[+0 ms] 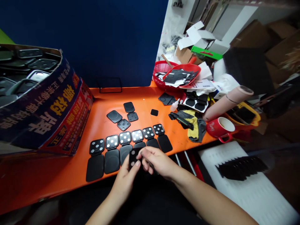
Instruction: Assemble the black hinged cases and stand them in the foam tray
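Note:
Near the front edge of the table, my left hand (pixel 126 175) grips a small black square panel with pale round dots (pixel 133 153). My right hand (pixel 156 159) is closed at the panel's right side, its fingertips touching the dotted face. What lies under those curled fingers is hidden. Just beyond my hands runs a row of several opened black hinged pieces (pixel 112 141), each a dotted square joined to a larger plain flap (pixel 95 168). Two more opened hinged pieces (pixel 123 124) lie behind the row, their square panels showing faint circles.
A printed carton (pixel 70 125) full of black pieces stands at the left. On the orange table (pixel 145 100) lie a small black square (pixel 154 112), a dropper bottle (pixel 174 105), yellow-grey gloves (pixel 194 125) and a red mug (pixel 214 128). Red baskets (pixel 161 82) stand behind; a white foam block (pixel 248 190) sits right.

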Motion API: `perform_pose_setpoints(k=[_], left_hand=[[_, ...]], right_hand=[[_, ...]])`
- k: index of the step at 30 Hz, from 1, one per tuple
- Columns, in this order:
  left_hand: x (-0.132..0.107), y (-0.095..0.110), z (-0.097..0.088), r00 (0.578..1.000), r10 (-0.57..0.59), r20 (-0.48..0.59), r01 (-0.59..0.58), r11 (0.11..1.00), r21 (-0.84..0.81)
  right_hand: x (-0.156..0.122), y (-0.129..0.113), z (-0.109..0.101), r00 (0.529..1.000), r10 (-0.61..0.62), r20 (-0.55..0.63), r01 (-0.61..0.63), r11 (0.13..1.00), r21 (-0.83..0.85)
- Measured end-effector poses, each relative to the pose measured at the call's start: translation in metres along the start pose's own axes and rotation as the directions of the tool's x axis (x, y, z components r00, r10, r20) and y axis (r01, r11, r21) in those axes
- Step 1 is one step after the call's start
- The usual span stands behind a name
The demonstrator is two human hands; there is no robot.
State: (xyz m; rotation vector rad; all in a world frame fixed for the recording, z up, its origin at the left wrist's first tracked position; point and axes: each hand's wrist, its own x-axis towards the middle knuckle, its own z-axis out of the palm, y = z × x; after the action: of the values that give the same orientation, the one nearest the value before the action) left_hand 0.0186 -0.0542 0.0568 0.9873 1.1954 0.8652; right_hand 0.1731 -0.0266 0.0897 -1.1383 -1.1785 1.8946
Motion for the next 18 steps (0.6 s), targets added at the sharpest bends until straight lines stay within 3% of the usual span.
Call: perform_pose_setpoints(k=[3, 7, 12, 15, 18], left_hand=[[0.002, 0.007, -0.007, 0.996, -0.082, 0.018, 0.084, 0.989, -0.125], [-0.006, 0.011, -0.013, 0.994, 0.106, 0.003, -0.105, 0.978, 0.18], [-0.02, 0.007, -0.016, 0.917, 0.378, 0.128, -0.381, 0.734, 0.562], [-0.026, 0.008, -0.017, 0.842, 0.467, 0.27, -0.519, 0.563, 0.643], [-0.029, 0.009, -0.017, 0.786, 0.489, 0.378, -0.596, 0.437, 0.674]], right_hand=[[0.0, -0.001, 0.001, 0.995, 0.102, -0.016, -0.099, 0.988, 0.12], [-0.007, -0.005, 0.002, 0.985, 0.166, 0.036, -0.168, 0.984, 0.055], [-0.018, -0.006, 0.004, 0.945, 0.31, 0.106, -0.324, 0.929, 0.181], [-0.025, -0.005, 0.001, 0.905, 0.389, 0.174, -0.426, 0.835, 0.348], [-0.028, -0.002, -0.002, 0.894, 0.4, 0.202, -0.448, 0.78, 0.437]])
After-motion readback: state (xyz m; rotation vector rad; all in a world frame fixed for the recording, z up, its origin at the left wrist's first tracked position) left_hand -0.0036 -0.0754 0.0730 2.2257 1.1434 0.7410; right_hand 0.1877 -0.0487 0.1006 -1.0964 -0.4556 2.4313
